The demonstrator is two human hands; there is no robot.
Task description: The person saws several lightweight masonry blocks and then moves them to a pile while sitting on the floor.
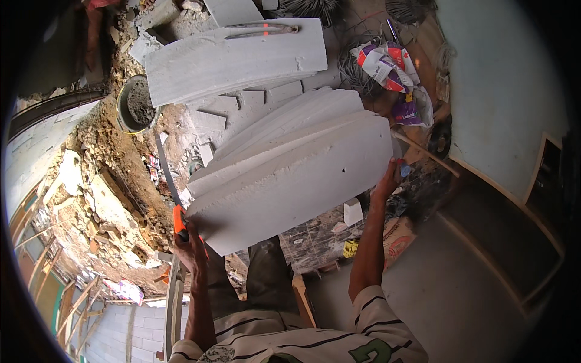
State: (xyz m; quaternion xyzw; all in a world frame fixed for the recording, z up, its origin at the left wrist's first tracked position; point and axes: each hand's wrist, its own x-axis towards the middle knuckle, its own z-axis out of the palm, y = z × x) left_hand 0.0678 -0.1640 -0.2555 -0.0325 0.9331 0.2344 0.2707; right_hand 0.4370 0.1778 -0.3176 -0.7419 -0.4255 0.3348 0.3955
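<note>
Ahead of the left hand, a bucket [123, 112] holds grey wet-looking mix [141, 104]; the left hand [191, 247] is curled round an orange-handled saw [180, 221], by the pale block's left end. The pale block [296, 179] spans between both hands, its right end gripped by the right hand [387, 181], with crumpled printed bags [380, 66] ahead, contents can't tell.

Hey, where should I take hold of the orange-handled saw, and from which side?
Best by its orange handle, I'd say, from the near side, where the left grip sits: the handle lies toward the body, while the long, narrow blade points away, so coming from the far end would likely meet the blade first.
</note>
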